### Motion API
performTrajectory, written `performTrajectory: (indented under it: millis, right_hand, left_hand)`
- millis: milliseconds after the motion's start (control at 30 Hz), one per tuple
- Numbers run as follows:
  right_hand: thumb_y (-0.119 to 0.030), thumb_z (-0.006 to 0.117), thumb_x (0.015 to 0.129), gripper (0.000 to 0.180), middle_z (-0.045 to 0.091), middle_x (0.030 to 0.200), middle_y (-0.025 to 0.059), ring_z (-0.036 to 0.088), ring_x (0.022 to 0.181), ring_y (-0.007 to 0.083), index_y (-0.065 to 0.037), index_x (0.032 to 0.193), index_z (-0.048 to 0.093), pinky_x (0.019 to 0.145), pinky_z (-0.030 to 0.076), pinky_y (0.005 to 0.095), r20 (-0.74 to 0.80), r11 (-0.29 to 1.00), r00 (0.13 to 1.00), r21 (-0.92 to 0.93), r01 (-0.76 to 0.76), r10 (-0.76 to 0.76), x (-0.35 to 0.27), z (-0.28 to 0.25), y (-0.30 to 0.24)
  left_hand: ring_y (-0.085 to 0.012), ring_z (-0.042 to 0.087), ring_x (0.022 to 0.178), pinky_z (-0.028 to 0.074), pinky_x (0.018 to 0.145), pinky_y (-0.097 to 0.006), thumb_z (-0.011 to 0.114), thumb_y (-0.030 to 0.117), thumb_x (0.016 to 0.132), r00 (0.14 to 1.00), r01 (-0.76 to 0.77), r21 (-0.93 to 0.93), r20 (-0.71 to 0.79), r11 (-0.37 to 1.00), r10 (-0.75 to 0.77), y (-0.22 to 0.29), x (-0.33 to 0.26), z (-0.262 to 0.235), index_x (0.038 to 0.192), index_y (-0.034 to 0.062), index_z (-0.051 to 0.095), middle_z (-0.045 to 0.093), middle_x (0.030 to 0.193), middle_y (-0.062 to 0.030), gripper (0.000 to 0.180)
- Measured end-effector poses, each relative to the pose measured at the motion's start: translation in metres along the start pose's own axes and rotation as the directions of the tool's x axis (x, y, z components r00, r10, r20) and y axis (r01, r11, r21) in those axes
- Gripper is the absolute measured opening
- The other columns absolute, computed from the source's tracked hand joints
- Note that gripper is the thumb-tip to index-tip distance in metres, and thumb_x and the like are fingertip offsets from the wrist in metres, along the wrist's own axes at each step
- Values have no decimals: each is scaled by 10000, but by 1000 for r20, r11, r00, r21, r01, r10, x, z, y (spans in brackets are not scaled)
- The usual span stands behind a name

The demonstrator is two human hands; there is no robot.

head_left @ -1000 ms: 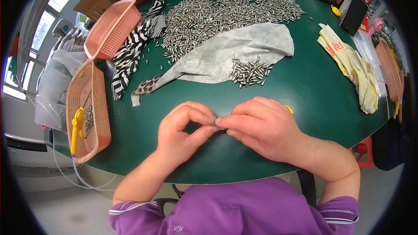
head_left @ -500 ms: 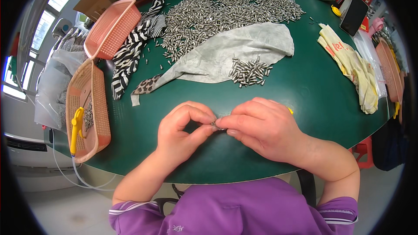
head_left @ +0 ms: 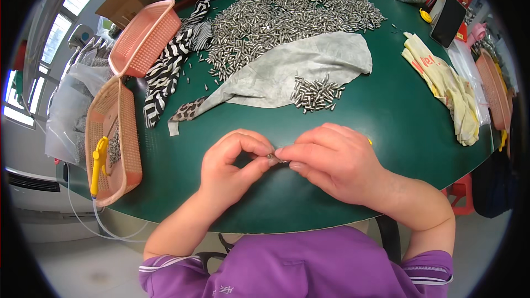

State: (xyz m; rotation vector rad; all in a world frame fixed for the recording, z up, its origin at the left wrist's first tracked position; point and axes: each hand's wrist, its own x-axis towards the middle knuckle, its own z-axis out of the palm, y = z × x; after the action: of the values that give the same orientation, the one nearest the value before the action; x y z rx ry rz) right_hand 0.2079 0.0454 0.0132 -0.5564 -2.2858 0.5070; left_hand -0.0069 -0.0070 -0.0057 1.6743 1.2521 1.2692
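Observation:
Over the near part of the green table, my left hand [head_left: 231,161] and my right hand [head_left: 338,157] meet at the fingertips. Between them is a small silvery metal piece [head_left: 277,159], mostly covered by the fingers. Both hands pinch it with thumb and index finger. Just beyond lies a small heap of short silvery metal cylinders [head_left: 317,93], partly on the edge of a grey cloth [head_left: 309,58]. Behind the cloth spreads a large pile of similar metal cylinders [head_left: 292,14].
At left stand a pink basket [head_left: 144,38] and an orange basket [head_left: 130,149] holding a yellow air blow gun [head_left: 99,166] with a clear hose. A zebra-striped cloth [head_left: 165,72] lies beside them. Pale yellow gloves [head_left: 441,85] and a phone [head_left: 448,21] are at right.
My hands stay in nearly the same place, still pinching the small metal piece. The whole view has shifted very slightly.

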Motion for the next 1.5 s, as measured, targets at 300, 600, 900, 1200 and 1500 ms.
performTrajectory:
  millis: [300, 600, 900, 1200, 1500]
  right_hand:
    - [-142, 726, 793, 242, 621, 846, 41, 616, 738, 231, -122, 1028, 674, 610, 497, 340, -89, 999, 995, 37, -36, 39, 4, -3, 10]
    - [-53, 714, 734, 183, 623, 802, 53, 622, 691, 242, -99, 902, 661, 595, 495, 336, -24, 984, 986, 77, -160, 162, 0, -2, 1]
    - [-260, 726, 797, 185, 600, 782, 44, 621, 740, 273, -118, 828, 611, 619, 491, 398, 199, 993, 974, 8, -115, 111, -5, -2, -6]
    - [-157, 680, 813, 156, 608, 870, 47, 637, 795, 271, -134, 959, 631, 658, 511, 390, 76, 989, 987, 42, -142, 138, -11, -4, 2]
    - [-109, 679, 828, 161, 644, 900, 62, 651, 779, 253, -122, 989, 677, 674, 530, 335, -249, 973, 941, 32, -230, 231, 10, -18, 35]
  left_hand:
    - [-158, 636, 849, 524, 728, -269, 722, -39, 774, 998, -26, -57, -62, 998, 23, -6, 4, -1, 883, 21, 645, 664, 934, -74, 146]
    - [-94, 601, 876, 483, 797, -239, 597, 15, 923, 947, -109, -104, -313, 989, 72, 7, -4, -40, 1204, 28, 567, 604, 931, -16, 283]
    - [-209, 646, 710, 494, 630, -342, 587, 186, 958, 675, 473, 788, -612, 394, 412, 14, -66, -209, 1109, 42, 638, 680, 864, -145, 215]
    - [-150, 605, 773, 485, 698, -274, 674, 152, 868, 985, 130, 553, -169, 823, -43, 18, 11, -89, 864, 22, 649, 622, 786, -44, 132]
    - [-263, 643, 851, 519, 759, -355, 720, 98, 769, 975, -139, 582, 224, 801, 7, -13, 91, 11, 978, 39, 686, 632, 900, -121, 220]
